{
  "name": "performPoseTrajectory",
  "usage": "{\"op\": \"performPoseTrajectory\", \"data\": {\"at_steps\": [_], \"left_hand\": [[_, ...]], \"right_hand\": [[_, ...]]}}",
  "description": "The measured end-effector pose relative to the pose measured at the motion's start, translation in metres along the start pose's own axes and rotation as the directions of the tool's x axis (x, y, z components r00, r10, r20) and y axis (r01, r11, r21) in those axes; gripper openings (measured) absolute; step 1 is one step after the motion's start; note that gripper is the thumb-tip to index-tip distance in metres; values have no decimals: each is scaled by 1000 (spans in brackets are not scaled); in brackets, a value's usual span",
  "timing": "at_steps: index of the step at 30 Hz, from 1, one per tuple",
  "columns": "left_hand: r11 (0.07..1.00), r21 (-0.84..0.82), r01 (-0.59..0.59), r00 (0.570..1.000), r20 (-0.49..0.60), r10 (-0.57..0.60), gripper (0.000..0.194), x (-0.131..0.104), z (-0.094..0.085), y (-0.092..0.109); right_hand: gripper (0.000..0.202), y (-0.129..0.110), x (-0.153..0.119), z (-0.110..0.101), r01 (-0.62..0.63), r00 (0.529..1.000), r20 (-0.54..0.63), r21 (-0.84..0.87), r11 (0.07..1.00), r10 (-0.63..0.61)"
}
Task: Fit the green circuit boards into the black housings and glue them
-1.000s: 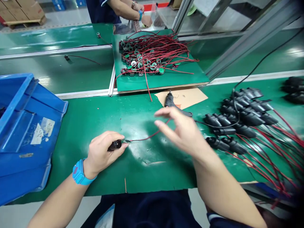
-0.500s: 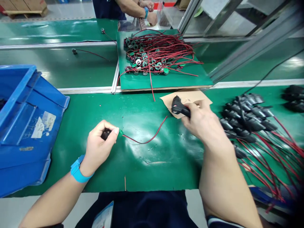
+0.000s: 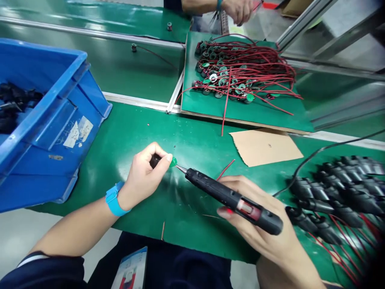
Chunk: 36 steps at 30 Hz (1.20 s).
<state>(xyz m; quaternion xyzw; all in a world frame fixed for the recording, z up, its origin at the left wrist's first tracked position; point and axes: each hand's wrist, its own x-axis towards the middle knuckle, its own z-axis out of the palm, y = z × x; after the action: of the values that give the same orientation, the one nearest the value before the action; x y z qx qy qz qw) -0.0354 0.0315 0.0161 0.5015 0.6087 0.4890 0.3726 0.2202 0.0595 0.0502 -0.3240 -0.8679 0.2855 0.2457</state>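
Note:
My left hand (image 3: 148, 170) pinches a small black part (image 3: 155, 160) with a round green disc (image 3: 173, 161) at its edge. My right hand (image 3: 258, 216) is wrapped round a black glue gun (image 3: 216, 188), whose metal nozzle (image 3: 181, 169) points left and reaches the edge of the green disc. A red wire (image 3: 225, 169) shows behind the gun; the rest of it is hidden. Beyond my right hand, a piece of brown cardboard (image 3: 267, 148) lies on the green table (image 3: 129, 128).
A blue bin (image 3: 60, 116) with black parts stands at left. Small round parts with red wires (image 3: 240, 76) heap on a raised green board (image 3: 204, 105). Black housings (image 3: 337, 188) and a cable (image 3: 303, 166) lie at right. Another person's hand (image 3: 239, 10) is at the top.
My right hand has brought the glue gun from the cardboard to the green disc held by my left hand. The view has shifted, and the other person's hand has moved.

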Motion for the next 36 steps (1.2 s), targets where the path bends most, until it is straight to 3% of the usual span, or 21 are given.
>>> {"op": "performPoseTrajectory", "data": {"at_steps": [12,22,25,28,32,36], "left_hand": [[1000,-8,-1,999,36,1,22,-1,0,0],[1000,30,-3,999,36,2,21,0,2,-2],[999,53,-4,1000,31,3,20,1,2,-3],[998,59,2,999,32,-4,21,1,2,-2],[1000,5,11,999,36,-11,22,2,0,-1],[999,-27,16,999,46,-15,23,0,-2,-3]], "right_hand": [[20,1,-1,14,4,1000,-13,-114,993,-6],[7,-5,-3,17,23,999,-19,-304,952,-30],[7,-10,-6,22,61,998,-7,-410,910,-70],[10,-11,-10,26,70,996,-5,-592,803,-91],[13,9,-9,11,-119,993,-106,-753,647,59],[30,54,-8,-24,-391,913,-209,-693,606,351]]}}
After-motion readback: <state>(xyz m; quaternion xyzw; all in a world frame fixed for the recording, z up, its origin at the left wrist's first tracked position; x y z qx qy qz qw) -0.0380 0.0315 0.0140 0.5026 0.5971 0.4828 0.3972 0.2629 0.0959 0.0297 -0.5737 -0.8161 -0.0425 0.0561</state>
